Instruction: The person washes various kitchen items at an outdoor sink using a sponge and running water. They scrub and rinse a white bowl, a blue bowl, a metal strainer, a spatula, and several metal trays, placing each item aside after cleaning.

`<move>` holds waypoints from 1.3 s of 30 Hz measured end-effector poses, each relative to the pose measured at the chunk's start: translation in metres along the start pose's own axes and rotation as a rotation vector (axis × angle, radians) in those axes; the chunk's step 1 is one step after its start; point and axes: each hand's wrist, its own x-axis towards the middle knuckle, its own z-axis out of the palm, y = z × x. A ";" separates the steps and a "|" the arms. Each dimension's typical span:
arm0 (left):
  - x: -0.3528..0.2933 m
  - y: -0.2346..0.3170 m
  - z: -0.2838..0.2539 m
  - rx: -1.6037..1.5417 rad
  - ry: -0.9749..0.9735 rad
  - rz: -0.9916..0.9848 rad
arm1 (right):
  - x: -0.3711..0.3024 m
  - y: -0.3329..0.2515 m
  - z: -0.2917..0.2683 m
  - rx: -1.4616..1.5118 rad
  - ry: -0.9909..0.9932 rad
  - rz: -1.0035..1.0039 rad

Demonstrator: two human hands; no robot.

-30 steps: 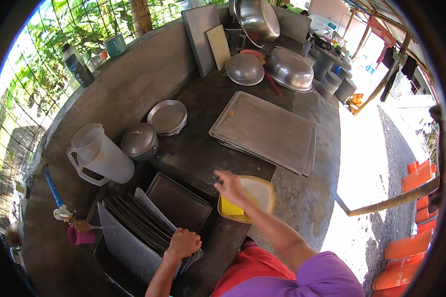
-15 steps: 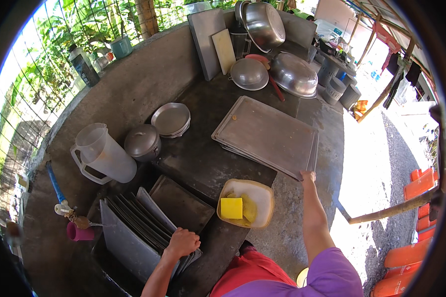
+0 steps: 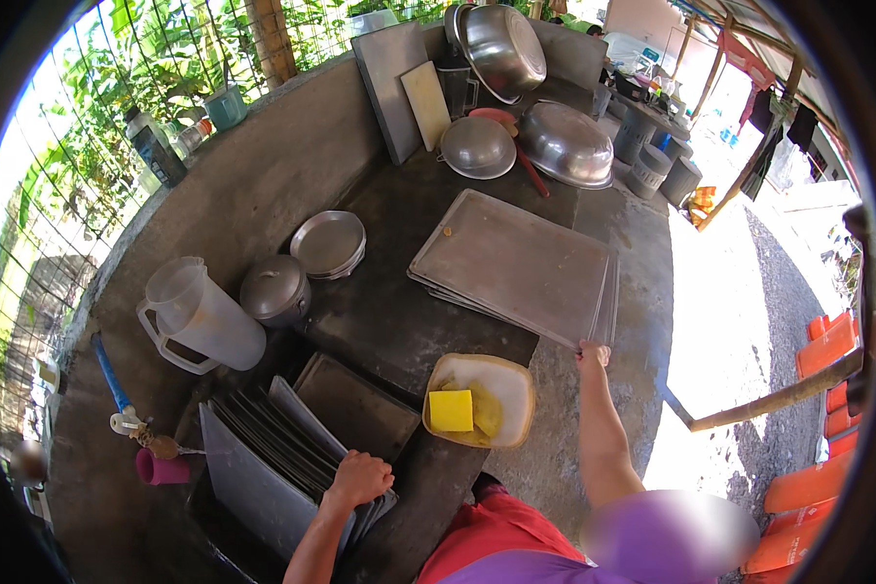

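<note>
My left hand (image 3: 362, 477) is closed over the top edges at the near end of several upright metal baking trays (image 3: 263, 457), which stand packed in a dark basin at the lower left. With my right arm stretched out, my right hand (image 3: 592, 356) grips the near right corner of the top flat baking tray (image 3: 516, 258). That tray lies on a stack of others, whose edges fan out at its right side. Between my hands sits a shallow cream tub (image 3: 516, 380) with a yellow sponge (image 3: 451, 411) in it.
A running tap (image 3: 131, 424) with a pink cup (image 3: 162, 468) is at far left. A plastic pitcher (image 3: 204, 316), lidded pot (image 3: 274, 289) and round pans (image 3: 328, 243) line the wall. Metal basins (image 3: 565, 144) stand at the back; orange containers (image 3: 816, 477) at right.
My right hand has drawn slightly left and nearer with the top tray, and more of the tray edges beneath show at its right. My left hand keeps its hold. The view has shifted slightly.
</note>
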 end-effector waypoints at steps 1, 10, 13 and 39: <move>0.000 0.000 0.000 -0.006 0.000 -0.005 | -0.007 -0.002 -0.002 0.009 0.009 0.039; 0.001 0.000 -0.001 -0.013 0.009 0.011 | 0.000 0.016 -0.009 0.404 -0.168 0.239; 0.000 0.000 0.000 -0.007 0.010 0.013 | 0.000 0.022 -0.006 0.459 -0.292 0.355; 0.012 -0.004 0.007 0.022 -0.003 0.018 | -0.099 -0.001 0.008 -0.767 -0.409 -0.596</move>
